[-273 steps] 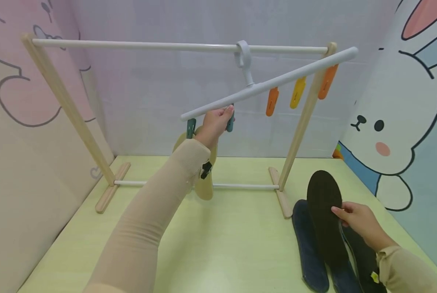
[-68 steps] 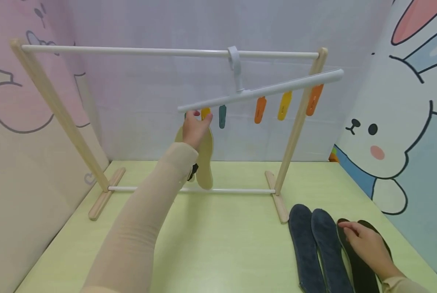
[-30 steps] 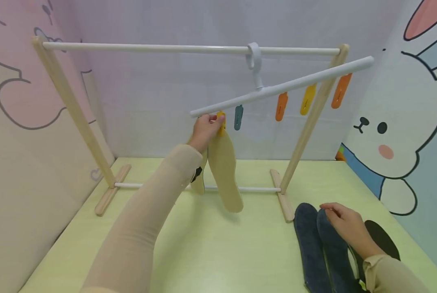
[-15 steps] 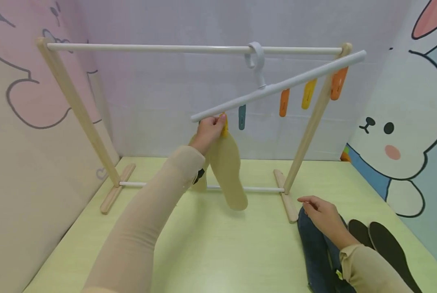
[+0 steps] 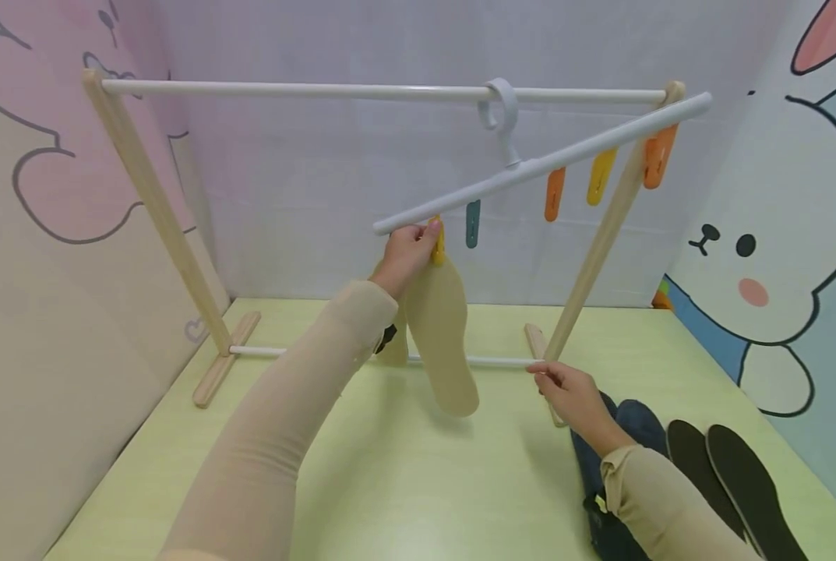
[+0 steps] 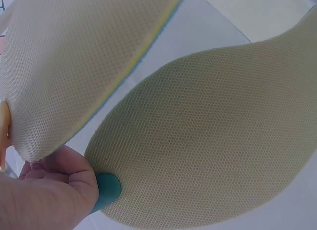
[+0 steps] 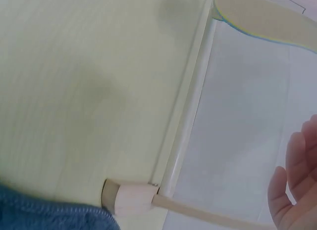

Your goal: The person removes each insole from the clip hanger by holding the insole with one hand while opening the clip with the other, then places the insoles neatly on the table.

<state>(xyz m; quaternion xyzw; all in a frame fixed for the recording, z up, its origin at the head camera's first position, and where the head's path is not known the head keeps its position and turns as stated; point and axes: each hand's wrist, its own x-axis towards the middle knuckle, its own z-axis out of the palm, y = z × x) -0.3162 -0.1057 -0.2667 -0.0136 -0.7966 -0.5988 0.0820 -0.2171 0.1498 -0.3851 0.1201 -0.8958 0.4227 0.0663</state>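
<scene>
My left hand [image 5: 405,257] is up under the low left end of a tilted white hanger [image 5: 558,162], thumb and fingers pinching a yellow clip [image 5: 439,248]. A beige insole [image 5: 440,335] hangs from that clip, toe down at a slant. Behind the wrist hangs a second beige insole [image 6: 198,136], caught at its end by a teal clip [image 6: 108,188] close beside my fingers. My right hand [image 5: 577,401], fingers relaxed and holding nothing, is raised before the foot of the rack's right post. In the right wrist view its fingers [image 7: 297,165] curve loosely.
A teal clip [image 5: 472,224], an orange clip [image 5: 554,195] and more clips hang along the hanger. It hooks over the rack's white top rail [image 5: 291,91]. Dark blue insoles [image 5: 640,425] and black insoles [image 5: 743,475] lie at the table's right, partly under my right arm.
The beige insole came to hang at the yellow clip. Earlier, my right hand held a dark insole over the pile; lately it has moved left from the insoles toward the rack. The left hand stays up.
</scene>
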